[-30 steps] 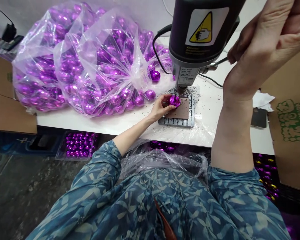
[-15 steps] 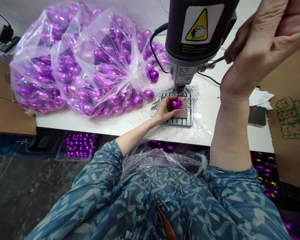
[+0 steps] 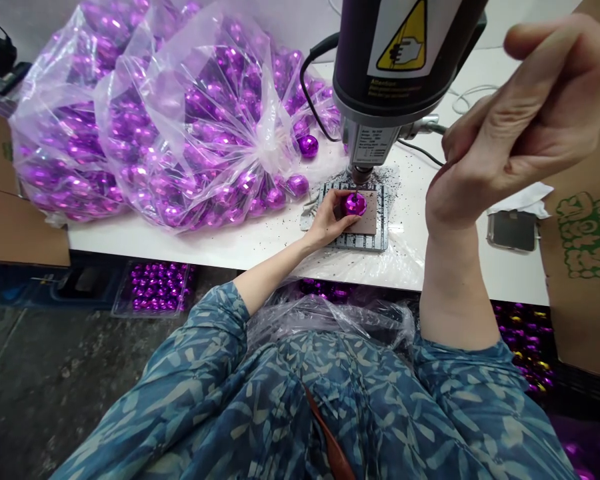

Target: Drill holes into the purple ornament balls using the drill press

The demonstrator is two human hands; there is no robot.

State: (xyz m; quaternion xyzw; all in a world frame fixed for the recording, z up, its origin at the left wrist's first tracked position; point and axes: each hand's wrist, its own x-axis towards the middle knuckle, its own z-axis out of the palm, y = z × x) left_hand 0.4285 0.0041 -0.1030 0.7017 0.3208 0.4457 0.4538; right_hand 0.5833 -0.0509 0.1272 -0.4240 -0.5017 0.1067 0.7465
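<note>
My left hand (image 3: 329, 220) grips a shiny purple faceted ball (image 3: 355, 205) between thumb and fingers. The ball rests on a small brown board (image 3: 368, 223) over the slotted metal base (image 3: 383, 241) of a drill press (image 3: 387, 80). Directly above it is the chuck (image 3: 362, 175), its thin bit pointing down at the ball's top; whether the bit has entered cannot be made out. At the right, my right hand (image 3: 520, 127) is closed on the press's feed lever (image 3: 436, 127), most of which the fingers hide.
Large clear bags of purple balls (image 3: 180, 127) fill the table's left. Loose balls (image 3: 309, 146) lie by the bag's neck. Dark shavings surround the base. A phone (image 3: 513, 231) and cardboard box (image 3: 587, 233) are on the right; a clear tray of balls (image 3: 155, 287) is below the table edge.
My right hand has turned at the wrist and shifted with the lever, now sitting lower in view. My left hand keeps the ball in nearly the same place. The whole view has shifted slightly.
</note>
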